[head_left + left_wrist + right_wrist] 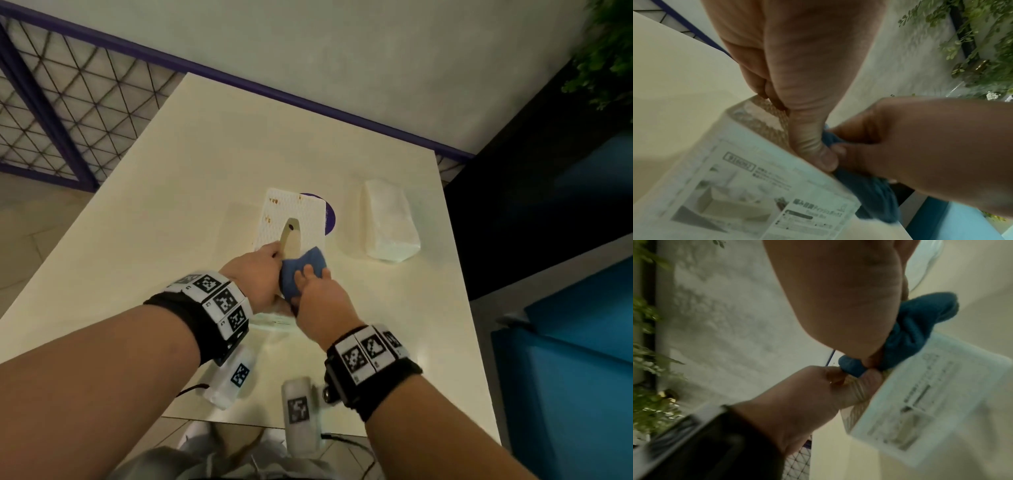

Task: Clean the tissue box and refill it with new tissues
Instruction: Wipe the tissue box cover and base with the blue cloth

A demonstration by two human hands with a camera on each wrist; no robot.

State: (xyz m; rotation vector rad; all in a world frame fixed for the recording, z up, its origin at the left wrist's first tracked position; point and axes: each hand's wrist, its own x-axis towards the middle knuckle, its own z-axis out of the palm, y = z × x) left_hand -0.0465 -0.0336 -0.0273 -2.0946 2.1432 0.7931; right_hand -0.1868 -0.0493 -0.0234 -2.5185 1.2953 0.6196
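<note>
A white tissue box (291, 214) with a dotted pattern and an oval slot is tilted up off the cream table (171, 205). My left hand (255, 270) grips its near left edge, the thumb lying on the printed underside (756, 186). My right hand (317, 294) holds a bunched blue cloth (305, 270) against the box's near end; the cloth (916, 327) shows beside the printed side (931, 399) in the right wrist view. A clear-wrapped pack of white tissues (388, 224) lies on the table to the right.
A purple disc (330, 219) peeks out behind the box. The table's right edge borders blue seats (565, 342). A purple-framed wire mesh panel (68, 113) stands at the far left, a wall behind, a green plant (606, 51) at the top right.
</note>
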